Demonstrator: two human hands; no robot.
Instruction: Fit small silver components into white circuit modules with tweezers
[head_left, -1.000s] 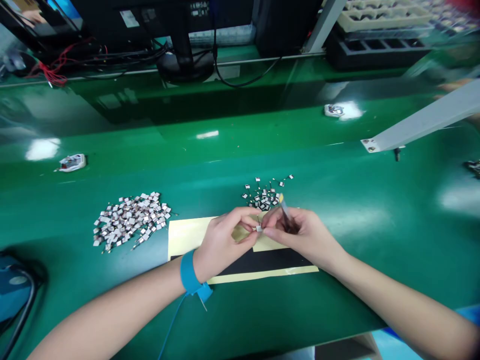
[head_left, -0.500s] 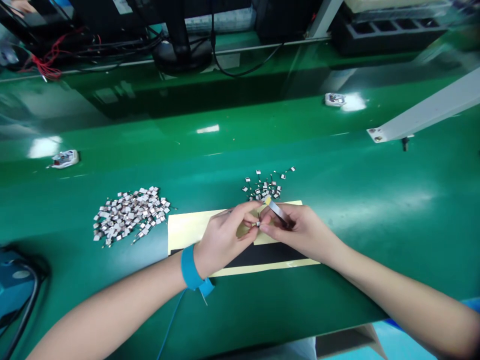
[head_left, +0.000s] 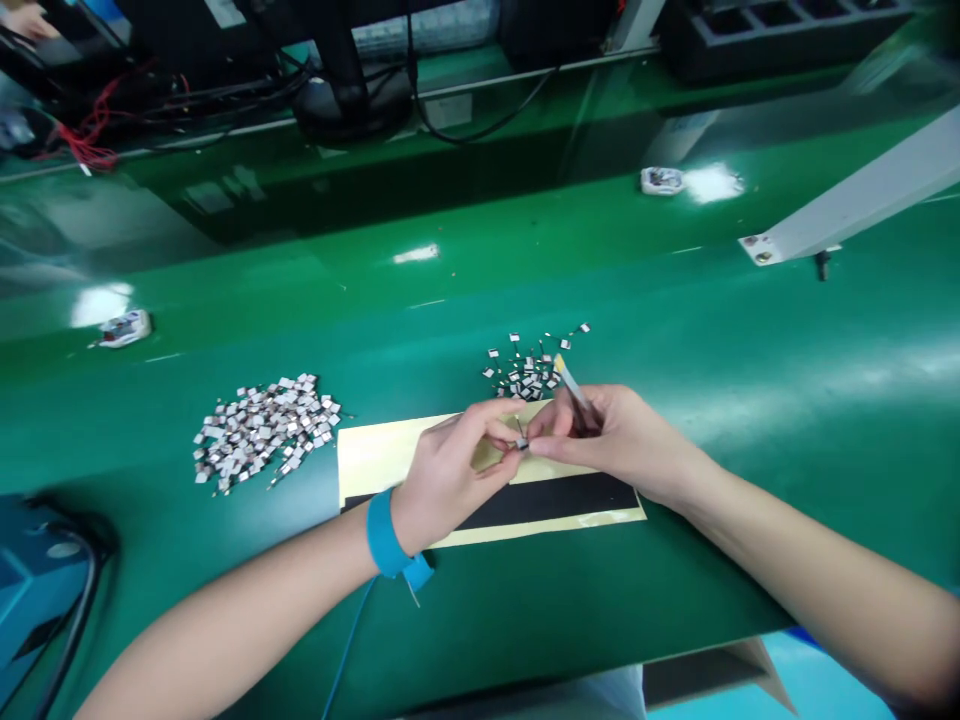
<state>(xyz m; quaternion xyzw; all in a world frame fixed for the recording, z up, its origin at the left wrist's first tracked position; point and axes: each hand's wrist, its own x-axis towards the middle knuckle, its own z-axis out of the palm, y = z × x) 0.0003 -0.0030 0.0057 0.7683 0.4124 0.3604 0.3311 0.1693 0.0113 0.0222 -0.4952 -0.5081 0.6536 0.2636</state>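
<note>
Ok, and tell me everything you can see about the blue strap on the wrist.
The blue wrist strap is a smooth, matte band, fabric or rubber by its look, fitted snugly around the wrist just behind the left hand. A squarish blue tab sits at its lower edge, and a thin blue cord runs down from there across the green bench surface.

Green conveyor belt (head_left: 675, 300) w/ 2 small white items (head_left: 661, 181) on it; grey steel arm (head_left: 847, 195) top R; black tray (head_left: 780, 25), monitor stand (head_left: 352, 110), red wires (head_left: 90, 150) behind.

Left hand (head_left: 450, 480) pinches a small wired part (head_left: 521, 443) above a yellow sheet (head_left: 382, 450); right hand (head_left: 619, 440) grips tweezers (head_left: 576, 398) just beside the part.
</note>
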